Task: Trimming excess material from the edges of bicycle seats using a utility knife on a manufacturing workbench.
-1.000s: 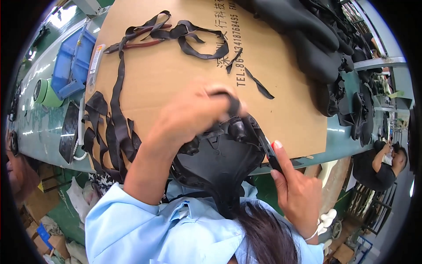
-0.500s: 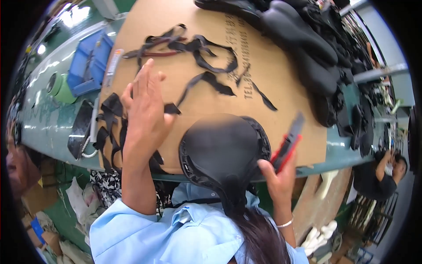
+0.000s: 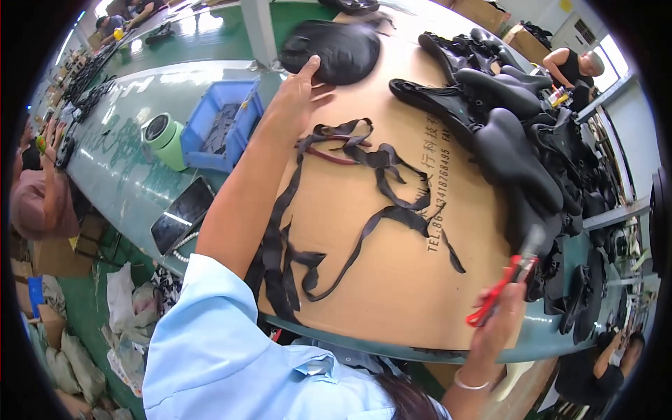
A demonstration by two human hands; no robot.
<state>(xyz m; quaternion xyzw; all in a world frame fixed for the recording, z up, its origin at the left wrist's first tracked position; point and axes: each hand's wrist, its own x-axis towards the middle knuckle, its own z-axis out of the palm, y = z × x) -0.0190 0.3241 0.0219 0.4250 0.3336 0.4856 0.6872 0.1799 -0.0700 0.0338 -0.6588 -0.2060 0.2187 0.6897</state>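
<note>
At the far side of the cardboard-covered table, my left hand [image 3: 301, 94] reaches out to a black bicycle saddle [image 3: 332, 52], which is smeared by motion. Its fingers lie against the saddle's near edge, and the hold looks closed, though part of the grip is hidden. My right hand [image 3: 498, 323] grips a red utility knife [image 3: 502, 290] near the front right corner, its blurred blade pointing up and away. Between my hands, cut black strips [image 3: 364, 241] lie loosely on the cardboard [image 3: 392, 301]. Red-handled pliers [image 3: 332, 155] lie partly under the strips.
A heap of black saddles [image 3: 514, 150] covers the right side. To the left stand a blue bin [image 3: 192, 133] with dark pieces inside, a green cup [image 3: 165, 143] and a dark phone-like slab [image 3: 182, 213]. A metal post [image 3: 259, 31] rises behind. Other people are nearby.
My left hand has gone from hovering above the cardboard to the far saddle. The saddle that lay in front of my body is gone from there. My right hand has moved right with the knife.
</note>
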